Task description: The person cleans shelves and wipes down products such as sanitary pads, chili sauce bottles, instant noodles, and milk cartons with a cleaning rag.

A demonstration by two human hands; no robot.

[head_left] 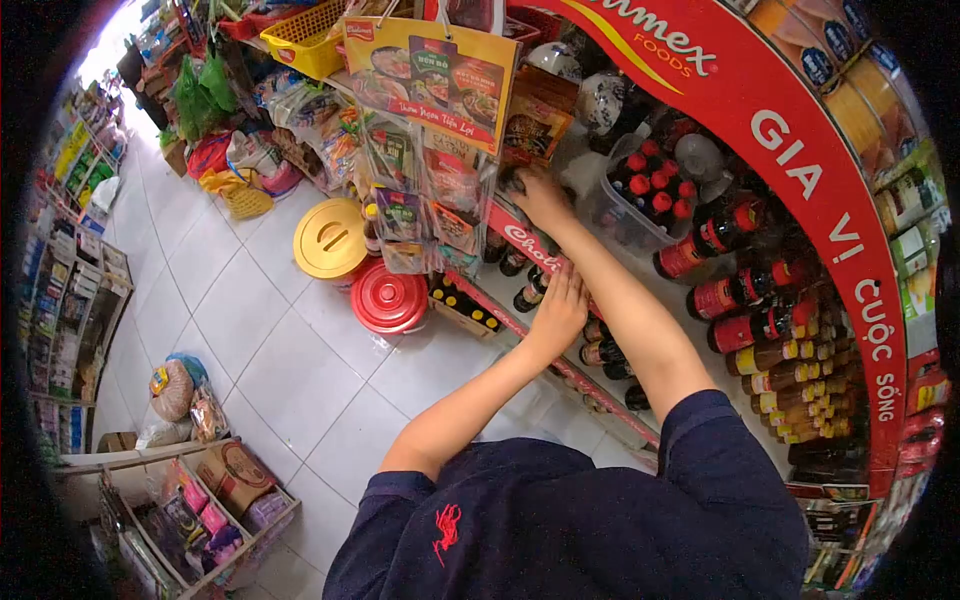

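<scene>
My left hand [560, 312] rests on the red and white front edge [527, 243] of the shelf, its fingers laid flat and pointing up the shelf. Further along, my right hand [540, 198] reaches onto the shelf beside the hanging seasoning packets [455, 190]. Its fingers are bent down around something dark that I cannot make out. Right of that hand stands a clear plastic tub [640, 215] holding several red-capped bottles [660, 185]. Dark sauce bottles [715, 298] line the shelf beyond my right forearm.
Below the packets, a gold-lidded bucket [330, 240] and a red-lidded bucket [389, 297] stand on the tiled floor [250, 310]. A yellow basket [305, 38] is at the top. A low rack [190, 515] and bags [172, 392] are at the lower left.
</scene>
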